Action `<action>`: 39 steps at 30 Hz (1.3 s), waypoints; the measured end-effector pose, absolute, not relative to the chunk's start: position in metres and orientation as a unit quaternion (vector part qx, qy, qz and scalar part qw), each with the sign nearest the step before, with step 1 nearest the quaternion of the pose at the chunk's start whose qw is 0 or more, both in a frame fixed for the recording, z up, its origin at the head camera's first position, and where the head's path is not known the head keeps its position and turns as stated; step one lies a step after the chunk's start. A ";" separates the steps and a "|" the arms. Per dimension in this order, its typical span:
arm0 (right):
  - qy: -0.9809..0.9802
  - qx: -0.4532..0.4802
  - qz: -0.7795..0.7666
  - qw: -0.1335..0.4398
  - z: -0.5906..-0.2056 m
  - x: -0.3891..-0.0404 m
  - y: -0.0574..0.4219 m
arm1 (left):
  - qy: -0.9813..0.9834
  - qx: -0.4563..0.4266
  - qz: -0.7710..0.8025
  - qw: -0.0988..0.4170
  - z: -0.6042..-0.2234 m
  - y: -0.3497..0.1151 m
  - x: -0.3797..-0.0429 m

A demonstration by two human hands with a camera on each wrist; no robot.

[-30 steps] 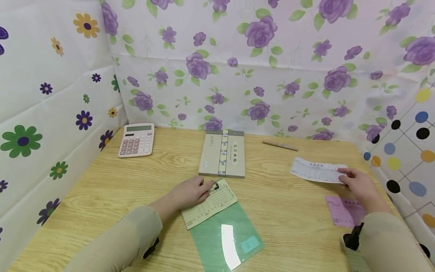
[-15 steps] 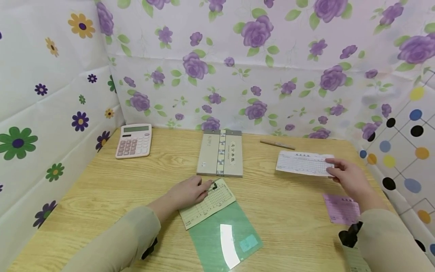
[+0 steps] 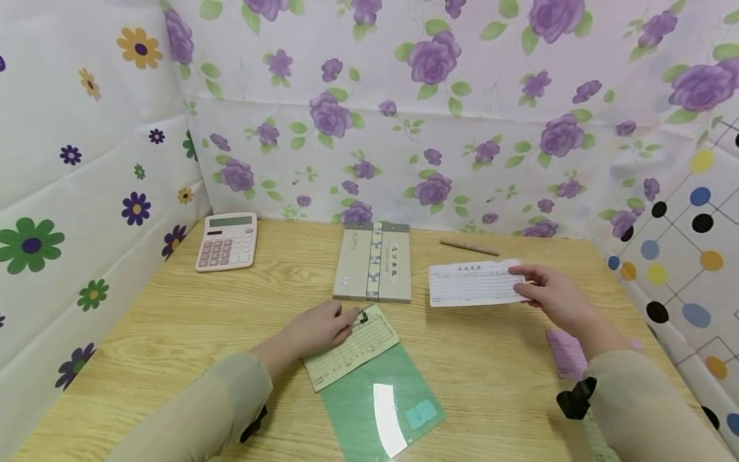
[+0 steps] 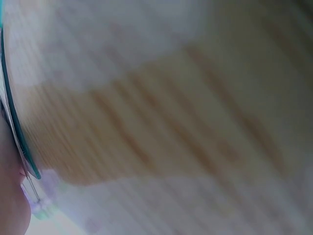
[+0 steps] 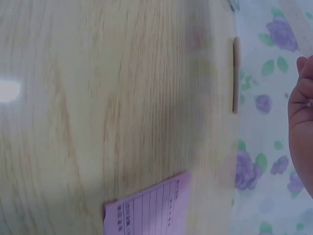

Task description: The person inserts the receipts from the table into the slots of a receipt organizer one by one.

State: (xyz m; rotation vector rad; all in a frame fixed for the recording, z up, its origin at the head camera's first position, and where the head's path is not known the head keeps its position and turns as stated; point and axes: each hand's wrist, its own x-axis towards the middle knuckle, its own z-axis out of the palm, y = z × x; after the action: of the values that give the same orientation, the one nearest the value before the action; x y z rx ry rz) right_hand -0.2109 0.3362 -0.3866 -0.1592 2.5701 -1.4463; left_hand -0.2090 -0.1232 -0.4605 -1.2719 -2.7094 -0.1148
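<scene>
My left hand [image 3: 320,328] rests over a yellow printed form [image 3: 358,353], its thumb and fingers pinching a black binder clip [image 3: 364,317] at the form's upper edge. Under the form lies a translucent green plastic sheet [image 3: 381,388] with a bright curved glare on it. In the left wrist view, a fingertip shows beside the clip's wire and a dark green edge [image 4: 17,132]. My right hand [image 3: 548,295] pinches the right end of a white printed form [image 3: 473,283], held above the table. Only part of this hand [image 5: 304,112] enters the right wrist view; the paper is hardly visible there.
A pink form [image 3: 566,354] lies partly beneath the right forearm, with a pale green slip [image 3: 600,441] nearer the front. At the back are a grey-beige ledger pack [image 3: 353,266], a brown pen [image 3: 469,248] and a pink calculator [image 3: 227,242]. Patterned cloth walls [image 3: 369,167] enclose the table.
My right hand has carried the white form leftward, from above the pink form's side toward the middle of the table. The left hand stays in place on the clip.
</scene>
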 end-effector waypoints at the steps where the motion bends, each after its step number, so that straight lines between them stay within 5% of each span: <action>1: 0.866 -0.057 -0.488 0.096 -0.386 -0.211 0.332 | -0.903 -0.422 -0.039 0.072 -0.460 -0.123 -0.209; 26: 0.849 -0.161 -0.453 0.220 -0.402 -0.210 0.242 | -0.902 -0.423 -0.029 0.078 -0.462 -0.123 -0.210; 39: 0.848 -0.206 -0.425 0.240 -0.421 -0.209 0.199 | -0.904 -0.419 -0.038 0.072 -0.461 -0.123 -0.210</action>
State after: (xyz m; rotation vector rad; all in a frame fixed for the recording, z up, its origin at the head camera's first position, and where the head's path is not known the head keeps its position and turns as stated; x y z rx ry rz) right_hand -0.2088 0.1990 -0.4215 -0.5638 2.3212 -1.1637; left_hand -0.2096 -0.1230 -0.4606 -1.2602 -2.7163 -0.1130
